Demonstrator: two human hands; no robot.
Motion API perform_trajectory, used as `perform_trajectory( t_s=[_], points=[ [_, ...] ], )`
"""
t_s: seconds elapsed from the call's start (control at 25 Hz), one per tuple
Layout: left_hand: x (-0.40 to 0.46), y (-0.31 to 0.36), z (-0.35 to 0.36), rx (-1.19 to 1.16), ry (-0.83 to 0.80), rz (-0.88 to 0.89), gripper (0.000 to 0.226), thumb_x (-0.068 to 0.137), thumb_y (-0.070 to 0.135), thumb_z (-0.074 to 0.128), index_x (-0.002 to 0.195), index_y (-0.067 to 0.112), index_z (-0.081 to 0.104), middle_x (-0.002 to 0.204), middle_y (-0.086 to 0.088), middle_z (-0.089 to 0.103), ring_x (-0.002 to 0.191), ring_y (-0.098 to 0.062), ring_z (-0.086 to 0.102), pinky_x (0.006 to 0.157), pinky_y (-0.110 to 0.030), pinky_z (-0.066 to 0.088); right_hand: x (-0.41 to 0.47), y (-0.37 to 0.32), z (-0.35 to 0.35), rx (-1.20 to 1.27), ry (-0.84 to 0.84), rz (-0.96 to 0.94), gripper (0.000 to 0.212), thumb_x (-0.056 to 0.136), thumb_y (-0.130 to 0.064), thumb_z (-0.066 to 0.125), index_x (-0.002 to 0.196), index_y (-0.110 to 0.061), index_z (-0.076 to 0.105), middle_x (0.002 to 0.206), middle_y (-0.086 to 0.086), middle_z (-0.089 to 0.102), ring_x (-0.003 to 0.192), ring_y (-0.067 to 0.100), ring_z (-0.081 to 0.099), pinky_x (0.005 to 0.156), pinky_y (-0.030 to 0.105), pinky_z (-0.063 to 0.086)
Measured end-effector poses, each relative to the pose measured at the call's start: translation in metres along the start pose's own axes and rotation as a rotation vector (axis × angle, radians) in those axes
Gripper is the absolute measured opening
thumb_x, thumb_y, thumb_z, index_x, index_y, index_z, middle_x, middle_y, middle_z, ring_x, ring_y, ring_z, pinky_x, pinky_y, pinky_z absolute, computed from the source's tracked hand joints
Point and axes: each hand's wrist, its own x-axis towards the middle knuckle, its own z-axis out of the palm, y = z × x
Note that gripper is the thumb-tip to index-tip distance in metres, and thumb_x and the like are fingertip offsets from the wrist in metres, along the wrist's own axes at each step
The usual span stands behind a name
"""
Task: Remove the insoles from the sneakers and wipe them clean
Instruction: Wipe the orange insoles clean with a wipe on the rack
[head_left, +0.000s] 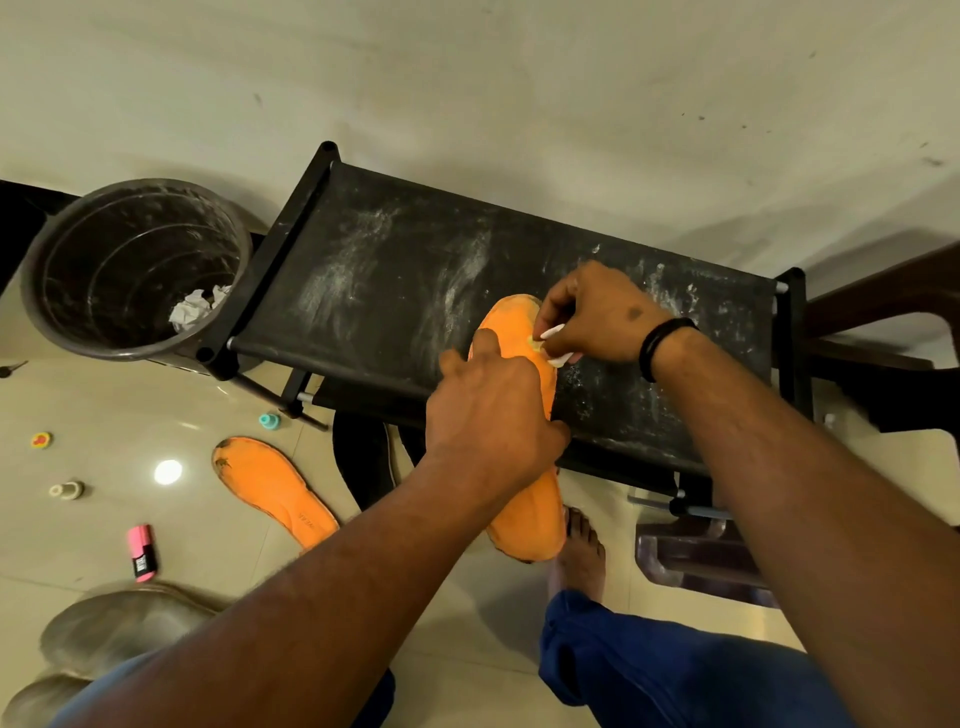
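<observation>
An orange insole (530, 514) lies half on the black rack's top shelf (395, 280) and hangs over its front edge. My left hand (491, 415) grips its middle, thumb curled round the right edge. My right hand (597, 317) pinches a small white wipe (553, 345) against the insole's far end. A second orange insole (272, 491) lies flat on the tiled floor to the left. Dark sneakers (363, 462) sit under the rack, mostly hidden.
A dark bin (130, 270) with crumpled white paper stands left of the rack. A pink marker (142, 552) and small toys lie on the floor. Grey shoes (119, 629) are at bottom left. My bare foot (582, 551) is below the insole.
</observation>
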Motion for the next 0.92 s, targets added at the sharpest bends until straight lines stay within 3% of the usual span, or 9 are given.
perform_trajectory(
  t_s=[0.08,0.16,0.24,0.32,0.4,0.56,0.64,0.8,0.92],
  points=[
    [-0.001,0.004,0.002,0.023,-0.004,0.018,0.054,0.081,0.062,0.067,0.112,0.019,0.063,0.136,-0.009,0.042,0.122,-0.035,0.044,0.075,-0.036,0.041,0.003,0.003,0.001,-0.046,0.094,-0.010,0.008,0.077,-0.004,0.077,0.082,-0.011,0.076,0.079,0.000,0.071,0.064,0.008,0.066,0.058,0.017,0.053],
    [0.001,0.001,0.005,0.090,0.019,0.064,0.061,0.083,0.067,0.059,0.122,0.020,0.062,0.140,-0.008,0.043,0.126,-0.034,0.041,0.083,-0.039,0.043,0.004,0.003,0.003,-0.114,0.194,-0.026,0.008,0.079,-0.004,0.074,0.084,-0.010,0.077,0.079,0.000,0.069,0.068,0.008,0.061,0.063,0.018,0.048],
    [0.005,-0.005,0.011,0.148,-0.008,0.144,0.069,0.090,0.066,0.051,0.141,0.020,0.050,0.153,-0.008,0.036,0.140,-0.035,0.031,0.108,-0.047,0.035,0.002,-0.001,0.004,-0.133,0.137,-0.056,0.007,0.079,-0.006,0.075,0.084,-0.011,0.077,0.080,-0.002,0.069,0.068,0.007,0.061,0.062,0.016,0.047],
    [0.007,-0.009,0.017,0.154,-0.075,0.195,0.077,0.095,0.062,0.044,0.156,0.017,0.027,0.164,-0.010,0.018,0.151,-0.034,0.015,0.121,-0.048,0.017,-0.003,-0.007,0.004,-0.138,-0.017,-0.100,0.006,0.078,-0.008,0.078,0.082,-0.012,0.077,0.078,-0.004,0.070,0.065,0.005,0.062,0.056,0.011,0.046],
    [0.010,-0.012,0.020,0.150,-0.102,0.210,0.080,0.098,0.061,0.040,0.159,0.015,0.014,0.166,-0.011,0.009,0.153,-0.032,0.007,0.123,-0.047,0.010,-0.001,-0.009,0.010,-0.191,-0.019,-0.129,0.005,0.079,-0.008,0.076,0.081,-0.012,0.077,0.079,-0.003,0.070,0.067,0.006,0.062,0.058,0.012,0.046],
    [0.014,-0.013,0.021,0.147,-0.117,0.215,0.081,0.098,0.061,0.038,0.159,0.014,0.011,0.167,-0.011,0.006,0.154,-0.031,0.005,0.123,-0.047,0.009,0.015,-0.002,0.030,-0.209,0.247,-0.082,0.013,0.079,-0.003,0.067,0.080,-0.012,0.076,0.089,0.005,0.074,0.085,0.019,0.068,0.078,0.030,0.056],
    [0.014,-0.015,0.021,0.140,-0.120,0.215,0.082,0.098,0.062,0.037,0.159,0.014,0.010,0.167,-0.011,0.004,0.154,-0.031,0.004,0.123,-0.046,0.008,0.017,-0.001,0.033,-0.241,0.309,-0.089,0.015,0.079,-0.003,0.064,0.079,-0.014,0.075,0.089,0.007,0.074,0.084,0.022,0.068,0.078,0.034,0.058],
    [0.014,-0.016,0.023,0.143,-0.119,0.221,0.083,0.098,0.063,0.036,0.159,0.014,0.011,0.167,-0.011,0.003,0.154,-0.031,0.003,0.123,-0.047,0.008,0.013,-0.003,0.020,-0.192,0.211,-0.110,0.012,0.080,-0.002,0.068,0.083,-0.011,0.075,0.092,0.005,0.072,0.083,0.016,0.064,0.077,0.024,0.050],
    [0.014,-0.016,0.022,0.137,-0.130,0.222,0.083,0.098,0.063,0.037,0.159,0.014,0.010,0.167,-0.011,0.003,0.154,-0.031,0.002,0.123,-0.047,0.007,0.012,-0.006,0.023,-0.278,0.127,-0.129,0.012,0.077,-0.003,0.068,0.079,-0.015,0.068,0.092,0.004,0.069,0.079,0.015,0.060,0.072,0.024,0.049]
  ],
)
